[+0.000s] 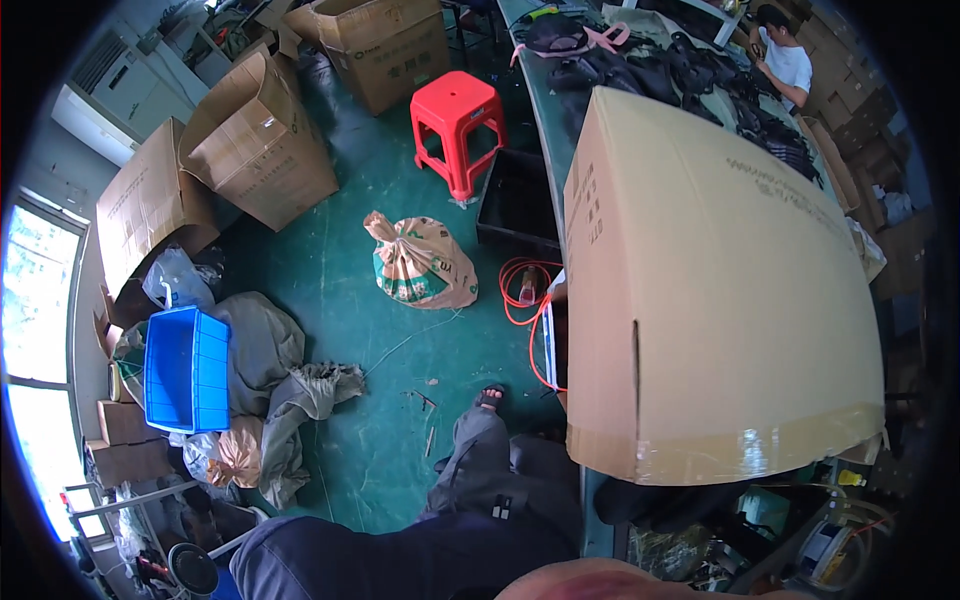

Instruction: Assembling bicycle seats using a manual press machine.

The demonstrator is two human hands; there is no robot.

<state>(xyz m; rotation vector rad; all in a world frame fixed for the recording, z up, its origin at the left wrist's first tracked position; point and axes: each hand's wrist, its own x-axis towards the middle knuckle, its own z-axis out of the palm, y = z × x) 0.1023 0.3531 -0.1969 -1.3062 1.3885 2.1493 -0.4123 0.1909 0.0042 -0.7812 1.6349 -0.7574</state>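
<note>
Neither of my hands shows in the head view. A large brown cardboard box (740, 280) stands at the right on a long green workbench (545, 95), with clear tape along its near lower edge. Whether a hand touches the box on a side turned away cannot be seen. My dark-clothed body (400, 560) fills the lower edge, and my leg ends in a sandalled foot (490, 398) on the green floor.
Ahead lie a tied printed sack (430, 265), a red stool (458, 120) and a black crate (518, 205). An orange hose (508, 290) coils beside the bench. At left are open cartons (260, 140) and a blue bin (187, 370). A person (785, 58) works at far right.
</note>
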